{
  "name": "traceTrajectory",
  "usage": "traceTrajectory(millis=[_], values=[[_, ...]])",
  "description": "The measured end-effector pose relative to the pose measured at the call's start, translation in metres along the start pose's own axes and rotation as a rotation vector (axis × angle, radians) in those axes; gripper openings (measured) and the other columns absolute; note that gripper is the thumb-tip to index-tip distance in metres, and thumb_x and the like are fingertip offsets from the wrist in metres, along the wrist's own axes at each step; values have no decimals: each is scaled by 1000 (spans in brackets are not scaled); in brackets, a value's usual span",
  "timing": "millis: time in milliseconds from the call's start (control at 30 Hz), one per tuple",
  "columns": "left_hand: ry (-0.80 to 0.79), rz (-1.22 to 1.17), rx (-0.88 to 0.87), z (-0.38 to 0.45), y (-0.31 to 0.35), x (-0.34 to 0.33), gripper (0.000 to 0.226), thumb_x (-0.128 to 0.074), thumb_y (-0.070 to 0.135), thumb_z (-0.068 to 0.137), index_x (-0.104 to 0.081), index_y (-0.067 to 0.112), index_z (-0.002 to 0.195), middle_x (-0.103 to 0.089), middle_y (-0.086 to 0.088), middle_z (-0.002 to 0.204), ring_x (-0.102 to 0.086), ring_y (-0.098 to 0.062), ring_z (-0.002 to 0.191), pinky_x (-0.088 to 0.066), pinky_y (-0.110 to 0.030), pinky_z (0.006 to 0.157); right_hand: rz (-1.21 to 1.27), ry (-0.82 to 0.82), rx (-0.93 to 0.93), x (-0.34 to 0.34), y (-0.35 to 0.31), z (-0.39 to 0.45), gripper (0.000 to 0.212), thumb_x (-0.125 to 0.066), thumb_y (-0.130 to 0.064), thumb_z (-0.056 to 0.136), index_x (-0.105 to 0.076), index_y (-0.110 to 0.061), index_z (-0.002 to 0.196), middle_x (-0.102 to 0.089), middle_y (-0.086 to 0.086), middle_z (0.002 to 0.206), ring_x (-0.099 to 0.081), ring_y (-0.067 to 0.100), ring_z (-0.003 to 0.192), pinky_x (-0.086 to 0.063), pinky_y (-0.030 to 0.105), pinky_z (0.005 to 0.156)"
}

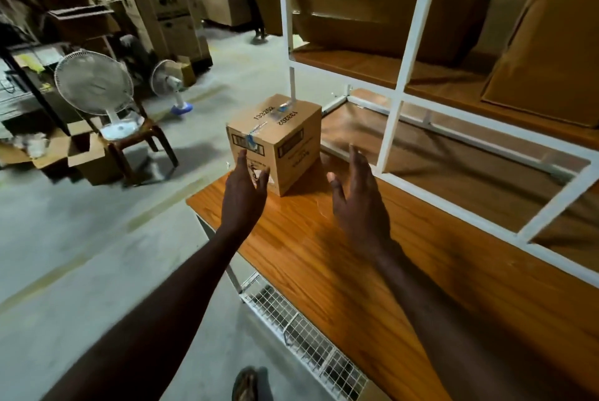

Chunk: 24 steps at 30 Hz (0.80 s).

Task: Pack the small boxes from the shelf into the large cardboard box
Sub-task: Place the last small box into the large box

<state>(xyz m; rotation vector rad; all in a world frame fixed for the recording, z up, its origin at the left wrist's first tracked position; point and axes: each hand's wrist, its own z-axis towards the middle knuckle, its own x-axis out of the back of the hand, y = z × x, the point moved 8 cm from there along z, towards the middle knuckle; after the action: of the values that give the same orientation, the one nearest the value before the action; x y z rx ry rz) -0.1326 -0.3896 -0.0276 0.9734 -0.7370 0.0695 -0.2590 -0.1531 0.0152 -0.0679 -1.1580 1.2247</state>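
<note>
Left hand (247, 180) touches cardboard box (275, 141); right hand (355, 193) beside.

We see an orange wood-grain tabletop (340, 258), a sealed brown cardboard box (285, 134) standing on its far corner, a white metal-framed shelf unit (393, 123) along its right side

A dim warehouse with a grey concrete floor (81, 238). Tall stacked cartons (168, 11) line the back. Two white pedestal fans (94, 83) stand at left, the nearer one on a brown chair (142, 138). A wood-grain counter (324, 254) fills the foreground, with a white wire rack (308, 345) under its edge.
</note>
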Motion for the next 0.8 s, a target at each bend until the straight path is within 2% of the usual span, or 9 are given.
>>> traceTrajectory(millis=[133, 200, 400, 467, 533, 633, 700, 767, 800], values=[[-11, -25, -34, 69, -38, -2, 62, -60, 43, 109, -38, 20, 162, -65, -9, 149, -64, -27, 132, -56, -45, 106, 18, 66, -101, -57, -8, 33, 75, -43, -53, 111, -2, -33, 170, -14, 8, 176, -31, 31, 157, -58, 36, 96], [-52, -42, -61, 106, -58, -8, 60, -58, 53, 107, -41, 25, 158, -65, -5, 145, -65, -25, 128, -58, -49, 105, 7, 101, -145, -89, -12, 50, 77, -44, -53, 110, 1, -33, 170, -12, 9, 176, -30, 32, 157, -63, 42, 92], [-116, -43, 35, 203, -114, -22, 83, -57, 53, 110, -24, 7, 170, -35, -18, 170, -38, -34, 155, -35, -45, 126, 57, 134, -359, -180, -12, 95, 84, -41, -64, 106, 8, -38, 168, -10, 8, 177, -42, 35, 151, -66, 48, 80], [-156, -112, 136, 227, -133, -28, 88, -56, 57, 109, -19, 7, 172, -26, -17, 177, -30, -33, 161, -27, -41, 128, 137, 138, -493, -208, -6, 107, 86, -40, -70, 103, 8, -40, 168, -10, 6, 177, -41, 34, 151, -64, 52, 88], [-189, -172, 212, 248, -152, -38, 94, -57, 66, 105, -23, 8, 171, -27, -14, 177, -30, -31, 162, -28, -40, 128, 218, 126, -658, -238, 5, 118, 89, -38, -75, 99, 6, -39, 168, -15, 7, 176, -42, 35, 150, -59, 53, 97], [-267, -280, 329, 263, -177, -57, 89, -56, 81, 97, -50, 16, 158, -53, -9, 161, -51, -30, 148, -43, -40, 117, 330, 133, -810, -273, 15, 131, 93, -42, -77, 97, -4, -31, 170, -34, 10, 168, -57, 32, 134, -60, 41, 90], [-354, -396, 371, 260, -180, -74, 68, -51, 79, 101, -69, 22, 133, -73, -1, 133, -67, -27, 127, -52, -36, 96, 457, 109, -859, -291, 16, 133, 85, -49, -69, 100, -18, -27, 168, -48, 7, 157, -61, 19, 115, -52, 24, 74], [-373, -454, 349, 249, -171, -85, 60, -50, 75, 103, -74, 23, 121, -78, 5, 112, -73, -19, 108, -52, -33, 83, 538, 28, -887, -304, 19, 130, 82, -52, -70, 99, -28, -26, 164, -55, 4, 149, -64, 13, 104, -47, 19, 63], [-366, -449, 342, 241, -164, -88, 57, -51, 73, 104, -73, 23, 122, -77, 7, 110, -72, -14, 104, -53, -33, 83, 536, 8, -899, -304, 23, 126, 83, -51, -73, 97, -30, -26, 163, -58, 3, 146, -66, 14, 103, -48, 20, 61]])
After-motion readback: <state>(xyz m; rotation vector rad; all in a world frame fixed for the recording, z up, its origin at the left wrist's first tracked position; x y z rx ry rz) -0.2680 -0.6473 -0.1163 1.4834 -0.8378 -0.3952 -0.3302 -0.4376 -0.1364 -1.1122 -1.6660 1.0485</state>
